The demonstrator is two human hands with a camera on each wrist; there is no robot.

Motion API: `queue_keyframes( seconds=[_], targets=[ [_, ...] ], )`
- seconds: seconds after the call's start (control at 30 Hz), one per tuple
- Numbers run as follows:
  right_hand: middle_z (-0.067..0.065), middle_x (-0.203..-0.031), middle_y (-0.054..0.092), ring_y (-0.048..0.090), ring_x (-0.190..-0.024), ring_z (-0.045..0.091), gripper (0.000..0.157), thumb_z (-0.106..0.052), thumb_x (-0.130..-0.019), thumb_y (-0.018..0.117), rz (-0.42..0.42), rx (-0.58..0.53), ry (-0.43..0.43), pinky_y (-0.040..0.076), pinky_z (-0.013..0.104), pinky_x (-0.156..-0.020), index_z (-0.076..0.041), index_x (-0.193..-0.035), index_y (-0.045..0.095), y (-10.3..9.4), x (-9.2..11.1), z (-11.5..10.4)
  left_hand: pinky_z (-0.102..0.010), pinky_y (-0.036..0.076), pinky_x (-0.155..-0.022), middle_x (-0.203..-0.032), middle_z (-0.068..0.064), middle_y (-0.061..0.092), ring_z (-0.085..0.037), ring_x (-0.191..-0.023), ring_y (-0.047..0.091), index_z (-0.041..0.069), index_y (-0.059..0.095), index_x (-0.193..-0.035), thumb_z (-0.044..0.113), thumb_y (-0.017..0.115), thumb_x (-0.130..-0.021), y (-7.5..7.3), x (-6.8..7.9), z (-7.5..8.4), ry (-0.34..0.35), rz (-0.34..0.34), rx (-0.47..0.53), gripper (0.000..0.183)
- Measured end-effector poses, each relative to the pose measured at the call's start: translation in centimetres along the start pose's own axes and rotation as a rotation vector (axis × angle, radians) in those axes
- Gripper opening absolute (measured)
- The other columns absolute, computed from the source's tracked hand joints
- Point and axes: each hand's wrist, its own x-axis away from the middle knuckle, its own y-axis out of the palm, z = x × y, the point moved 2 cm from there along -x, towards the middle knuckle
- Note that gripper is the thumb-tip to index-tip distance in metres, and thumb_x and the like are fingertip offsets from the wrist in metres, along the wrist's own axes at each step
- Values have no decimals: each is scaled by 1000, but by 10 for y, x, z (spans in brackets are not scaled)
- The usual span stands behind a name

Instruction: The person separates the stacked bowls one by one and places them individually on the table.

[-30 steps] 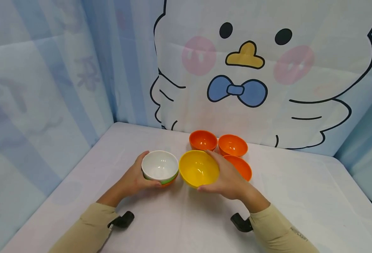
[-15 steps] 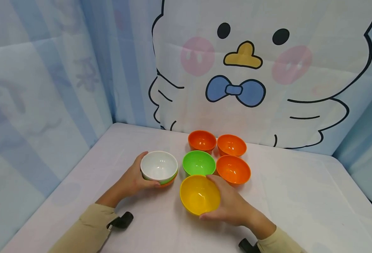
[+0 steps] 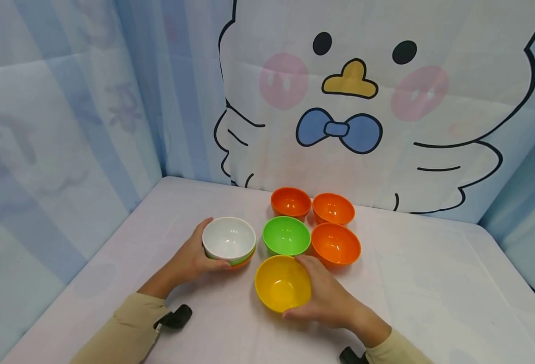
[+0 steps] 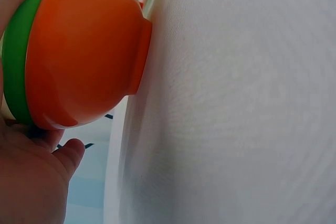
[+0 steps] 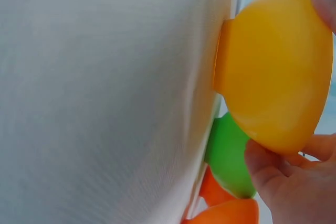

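Gloss suggests the yellow bowl (image 3: 280, 288), just near of the green bowl (image 3: 286, 235), is light, stiff and slippery, so grip its sides, as your half-curled right hand (image 3: 330, 299) does, your left hand (image 3: 196, 257) likewise holding the bowl stack (image 3: 229, 238) at left.

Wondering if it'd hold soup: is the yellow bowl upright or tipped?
Upright: the yellow bowl opens upward in the head view; in the right wrist view its foot faces the table.

Beige sleeves (image 3: 117, 331), creased left cuff (image 3: 141, 311), black rounded wrist attachments (image 3: 178, 317), bare hands (image 3: 194, 258)
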Motion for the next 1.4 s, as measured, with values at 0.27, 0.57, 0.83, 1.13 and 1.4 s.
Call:
queue_keyframes(
  seconds=[0.27,0.57,0.83,1.13,1.4],
  targets=[
    [3,-127,39,40,-111,15,102,-60,-55,74,-32,8,60,37,38,-94,-8,-133,34,0,-3,-2,-47,32,-97,-133,-10,35,-26,-116,39,9,8,-141,41,83,-56,-1,-1,-2,-8,-4,12,119],
    [3,-128,39,40,-113,16,102,-59,-57,74,-36,19,64,36,39,-94,-8,-134,31,0,-7,1,-47,32,-97,-132,-10,36,-26,-115,40,10,8,-141,42,83,-54,-2,-2,-1,-15,2,14,119],
    [6,-138,32,32,-124,19,107,-61,-56,73,-22,136,43,33,41,-97,-6,-137,28,-13,-7,-10,-47,32,-96,-133,-10,36,-26,-116,40,9,8,-141,41,83,-55,-2,-1,2,-8,1,9,119],
    [-1,-135,35,40,-117,17,96,-52,-62,75,59,42,-51,39,41,-91,-13,-136,29,-39,-44,-38,-48,32,-96,-133,-9,36,-26,-116,40,11,9,-142,43,84,-53,-3,-2,1,-18,13,0,121],
    [-4,-139,33,36,-120,13,99,-64,-60,68,-30,99,-35,39,39,-91,-17,-138,28,-26,-86,-54,-48,32,-96,-132,-10,37,-27,-115,41,8,9,-141,42,84,-53,-1,0,0,4,9,0,121]
  ],
)
